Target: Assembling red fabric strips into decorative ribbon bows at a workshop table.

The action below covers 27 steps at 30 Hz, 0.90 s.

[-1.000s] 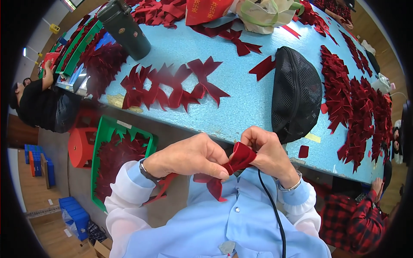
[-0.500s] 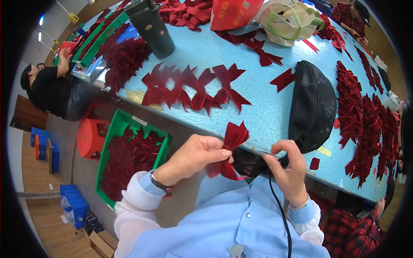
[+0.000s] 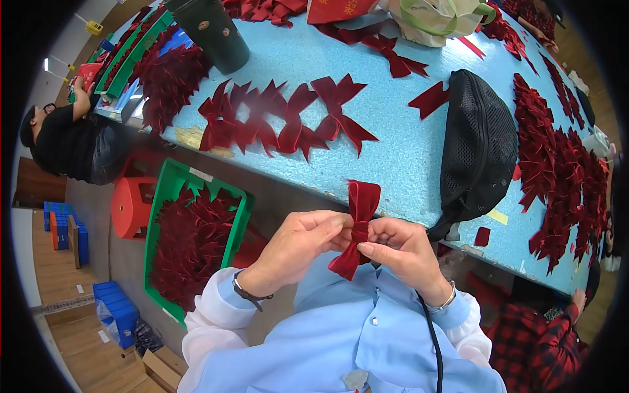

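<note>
A dark red velvet bow (image 3: 362,203) is held upright in front of my chest, just off the table's near edge. My left hand (image 3: 304,239) pinches it at the left of its middle knot, thumb and forefinger pressed together. From the other side, my right hand (image 3: 406,252) has its thumb and fingertips closed on the same knot. Whether a fine wire or thread lies between the fingers cannot be made out. On the blue table (image 3: 400,154) beyond, a row of red bows (image 3: 282,121) lies overlapping.
A black mesh bag (image 3: 478,141) lies right of my hands. Left of me is a green crate (image 3: 154,245) of bows beside a red stool (image 3: 128,206). A dark bottle (image 3: 219,39), a cloth bag (image 3: 436,19) and bow piles (image 3: 553,177) are on the table. Co-workers sit left and right.
My right hand has come left from beside the bow and now grips its knot together with my left hand. The bow has turned more upright. The whole view has shifted slightly.
</note>
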### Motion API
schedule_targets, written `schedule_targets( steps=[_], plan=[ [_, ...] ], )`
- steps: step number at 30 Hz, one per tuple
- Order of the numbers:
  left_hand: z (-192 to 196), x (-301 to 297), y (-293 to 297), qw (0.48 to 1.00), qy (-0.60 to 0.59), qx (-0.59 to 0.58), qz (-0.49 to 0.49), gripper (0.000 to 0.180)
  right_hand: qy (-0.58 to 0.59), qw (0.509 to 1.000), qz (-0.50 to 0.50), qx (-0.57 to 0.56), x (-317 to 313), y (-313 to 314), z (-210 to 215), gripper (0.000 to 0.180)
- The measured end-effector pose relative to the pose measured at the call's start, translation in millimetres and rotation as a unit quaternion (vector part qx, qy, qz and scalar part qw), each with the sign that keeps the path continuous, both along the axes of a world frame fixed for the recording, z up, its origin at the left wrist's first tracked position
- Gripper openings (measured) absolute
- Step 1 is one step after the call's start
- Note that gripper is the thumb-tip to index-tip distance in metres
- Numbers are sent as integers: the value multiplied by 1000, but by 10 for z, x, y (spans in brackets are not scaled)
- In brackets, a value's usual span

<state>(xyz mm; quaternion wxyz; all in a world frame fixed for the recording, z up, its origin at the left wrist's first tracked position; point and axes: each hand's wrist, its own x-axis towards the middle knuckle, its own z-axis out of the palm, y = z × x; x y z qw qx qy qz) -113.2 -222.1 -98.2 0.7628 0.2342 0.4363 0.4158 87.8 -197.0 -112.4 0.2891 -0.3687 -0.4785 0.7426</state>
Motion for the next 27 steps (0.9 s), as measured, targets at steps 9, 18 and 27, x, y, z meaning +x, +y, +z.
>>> schedule_targets(
  steps=[9,18,27],
  plan=[
    [-119,-16,192,996,67,35,-57,26,-9,1000,-13,-26,-22,159,-69,13],
    [-249,-48,233,983,165,55,-55,14,-115,986,0,124,-160,117,-85,13],
    [-323,-116,196,991,126,37,0,28,-121,989,12,89,-221,71,-195,14]
  ],
)
